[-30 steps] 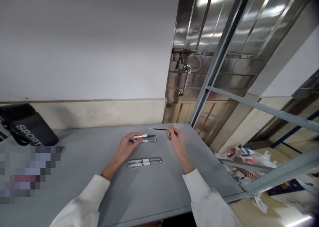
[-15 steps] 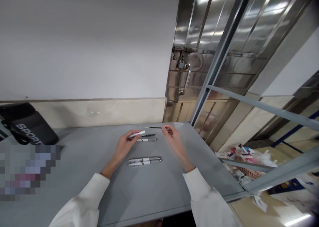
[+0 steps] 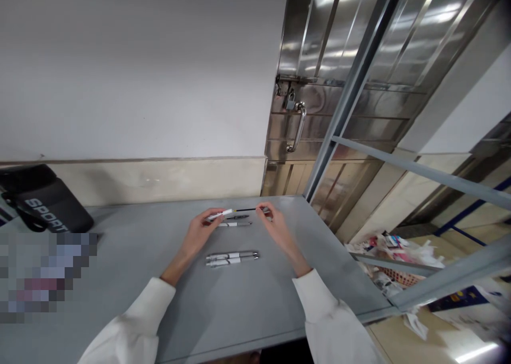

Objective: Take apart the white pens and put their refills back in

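Note:
Over the back of the grey table, my left hand (image 3: 203,229) is closed on a white pen barrel (image 3: 223,213), its open end facing right. A thin dark pen refill (image 3: 245,209) is pinched at its right end by my right hand (image 3: 272,220). The refill's left tip meets the barrel's open end; how far it reaches inside is hidden. Just below on the table lie a dark pen part (image 3: 239,216) and a white pen (image 3: 237,224), partly covered by my left fingers. Nearer to me, two white-and-clear pens (image 3: 232,258) lie side by side.
The grey table (image 3: 239,311) runs up to the wall. On its left is a black case marked SPORT (image 3: 56,199), with a blurred-out patch below it. A metal frame post (image 3: 339,119) rises at the right-hand corner. Beyond it sits a basket with plastic bags (image 3: 399,257).
My right hand has moved slightly left and down with the refill, bringing its tip from a gap above the barrel to the barrel's open end. My left hand stays nearly still.

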A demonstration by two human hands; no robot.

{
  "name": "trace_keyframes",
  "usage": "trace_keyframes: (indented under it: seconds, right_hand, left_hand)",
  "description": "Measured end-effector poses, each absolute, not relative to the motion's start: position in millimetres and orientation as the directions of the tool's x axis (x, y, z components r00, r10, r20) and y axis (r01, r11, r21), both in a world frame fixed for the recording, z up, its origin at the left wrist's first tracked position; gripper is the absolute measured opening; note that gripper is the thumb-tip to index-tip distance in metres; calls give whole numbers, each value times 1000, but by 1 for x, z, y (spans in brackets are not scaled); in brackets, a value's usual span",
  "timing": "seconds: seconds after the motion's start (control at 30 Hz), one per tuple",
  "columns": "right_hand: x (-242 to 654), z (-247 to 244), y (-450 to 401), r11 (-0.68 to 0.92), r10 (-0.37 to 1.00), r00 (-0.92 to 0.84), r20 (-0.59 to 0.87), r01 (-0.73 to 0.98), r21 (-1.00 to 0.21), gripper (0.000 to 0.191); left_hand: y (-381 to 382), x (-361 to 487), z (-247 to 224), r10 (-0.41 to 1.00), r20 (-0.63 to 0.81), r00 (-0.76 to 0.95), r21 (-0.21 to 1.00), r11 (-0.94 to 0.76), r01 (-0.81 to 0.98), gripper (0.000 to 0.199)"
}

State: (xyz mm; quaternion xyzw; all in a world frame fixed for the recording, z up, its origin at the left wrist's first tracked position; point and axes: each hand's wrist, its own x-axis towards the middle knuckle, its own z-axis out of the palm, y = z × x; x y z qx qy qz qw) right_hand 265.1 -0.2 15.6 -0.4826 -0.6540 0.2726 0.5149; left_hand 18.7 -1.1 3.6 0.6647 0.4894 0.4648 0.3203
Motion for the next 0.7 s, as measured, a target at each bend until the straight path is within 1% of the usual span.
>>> trace_keyframes:
  seconds: [0.17, 0.3, 0.5, 0.6, 0.7]
  right_hand:
    - [257, 18, -7, 406, 913, -112, 393, 342, -847, 27]
    - [251, 16, -10, 395, 919, -153, 365, 336, -855, 27]
    - [250, 14, -10, 350, 936, -152, 316, 348, -870, 29]
    - [251, 10, -7, 333, 942, -158, 297, 305, -892, 35]
    - [255, 4, -1, 303, 952, -114, 283, 254, -919, 40]
  left_hand:
    - [-10, 26, 11, 929, 330, 168, 848, -370, 379, 30]
    - [-13, 28, 13, 923, 331, 197, 839, -383, 386, 29]
    - [-11, 26, 11, 929, 312, 200, 845, -368, 388, 28]
    - [-10, 26, 10, 931, 308, 196, 850, -362, 383, 29]
    - [-9, 25, 9, 931, 312, 188, 853, -362, 377, 31]
